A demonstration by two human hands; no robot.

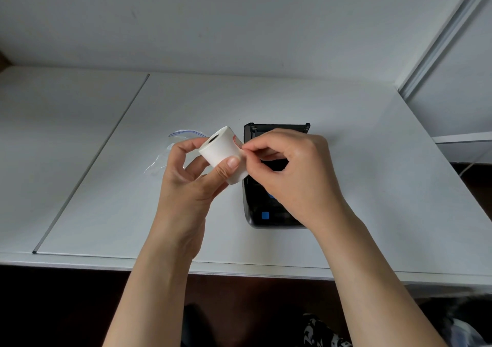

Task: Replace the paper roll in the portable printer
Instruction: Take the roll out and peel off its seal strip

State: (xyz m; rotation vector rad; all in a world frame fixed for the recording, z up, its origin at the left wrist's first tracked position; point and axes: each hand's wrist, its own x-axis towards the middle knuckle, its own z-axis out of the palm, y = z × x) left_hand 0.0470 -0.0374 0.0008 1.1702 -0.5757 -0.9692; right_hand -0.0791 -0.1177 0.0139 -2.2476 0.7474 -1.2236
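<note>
Nearest me, my left hand (194,184) held the paper roll (223,154) in the air, thumb across its side and fingers curled round the far side, one open end tipped up and away. My right hand (290,176) was pinched narrow, thumb and forefinger closed on the edge of the roll by a small red sticker (236,141). I judged I was picking at the seal that keeps the loose end down, so the roll was not yet ready to load.

I expected the roll to be light and fairly stiff across its width, but easy to dent at the ends and prone to unwinding once the sticker let go. The curved side looked the best place to hold it, leaving the ends and the loose edge free.

Under and just past my right hand, the printer (269,208) lay on the table (372,160), its lid (279,127) open at the far end. My right hand covered most of it, so I could not tell whether the paper bay was empty or how the roll should sit. Only a blue button (265,215) showed near its front.

Beyond my left hand lay a clear plastic bag (173,146), its outline faint against the white top.
</note>
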